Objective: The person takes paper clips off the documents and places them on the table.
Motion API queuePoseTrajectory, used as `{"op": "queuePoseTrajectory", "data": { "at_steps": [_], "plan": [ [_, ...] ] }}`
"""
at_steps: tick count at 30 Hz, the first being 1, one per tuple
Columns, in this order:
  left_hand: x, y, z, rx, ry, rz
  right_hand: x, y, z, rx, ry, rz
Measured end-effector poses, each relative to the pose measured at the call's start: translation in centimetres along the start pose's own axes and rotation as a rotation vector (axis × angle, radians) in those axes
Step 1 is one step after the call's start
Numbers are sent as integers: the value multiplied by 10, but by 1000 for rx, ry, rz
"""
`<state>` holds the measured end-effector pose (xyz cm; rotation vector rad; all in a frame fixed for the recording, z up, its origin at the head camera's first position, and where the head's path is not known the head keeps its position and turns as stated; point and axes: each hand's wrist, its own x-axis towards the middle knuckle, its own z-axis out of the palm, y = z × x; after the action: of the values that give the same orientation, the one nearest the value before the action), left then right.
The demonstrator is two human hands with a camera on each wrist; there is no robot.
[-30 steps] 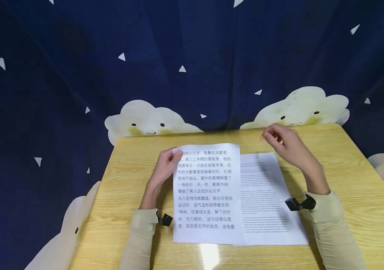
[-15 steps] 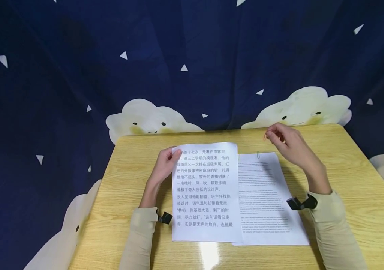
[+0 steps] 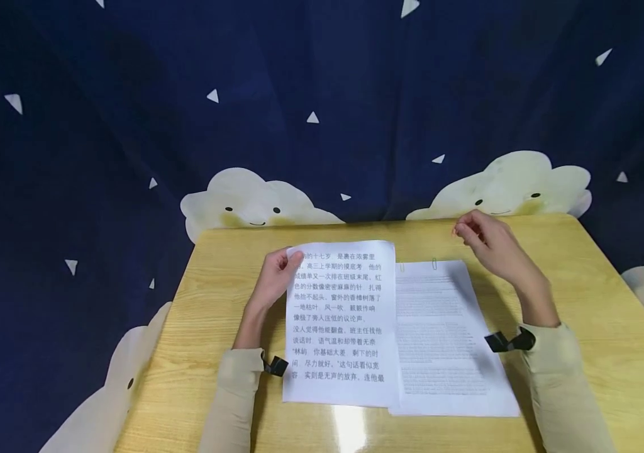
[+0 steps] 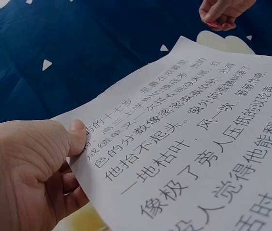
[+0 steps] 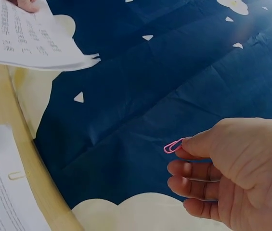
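My left hand (image 3: 277, 280) pinches the upper left corner of some printed sheets (image 3: 339, 327), thumb on top and fingers beneath. In the right wrist view the sheets' far corner shows more than one layer, slightly parted. A pink paper clip (image 5: 173, 146) sticks out between the thumb and forefinger of my right hand (image 5: 251, 168). That hand is raised over the table's far right part, apart from the sheets. Under the right edge of the held sheets lies another printed stack (image 3: 441, 340), with a green paper clip (image 3: 434, 264) and a yellow paper clip (image 3: 402, 268) along its top edge.
The wooden table (image 3: 594, 302) carries the papers. Behind its far edge hangs a dark blue curtain (image 3: 322, 113) with white triangles and smiling clouds. Each wrist wears a black camera mount (image 3: 509, 341).
The held sheets have shifted slightly left, so the yellow clip on the lower stack now shows. My right hand has moved a little right with the pink paper clip.
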<state>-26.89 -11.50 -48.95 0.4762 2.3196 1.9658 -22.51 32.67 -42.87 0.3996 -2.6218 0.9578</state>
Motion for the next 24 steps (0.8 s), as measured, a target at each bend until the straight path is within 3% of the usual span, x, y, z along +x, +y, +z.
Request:
{"op": "queuePoseTrajectory", "data": {
  "at_steps": [9,24],
  "plan": [
    [-5,-11,0,-14,41,-26,-17,23,0,-12,13,31],
    [3,-13,-4,-32,122,-17,-7,51,1,18,-44,151]
  ]
}}
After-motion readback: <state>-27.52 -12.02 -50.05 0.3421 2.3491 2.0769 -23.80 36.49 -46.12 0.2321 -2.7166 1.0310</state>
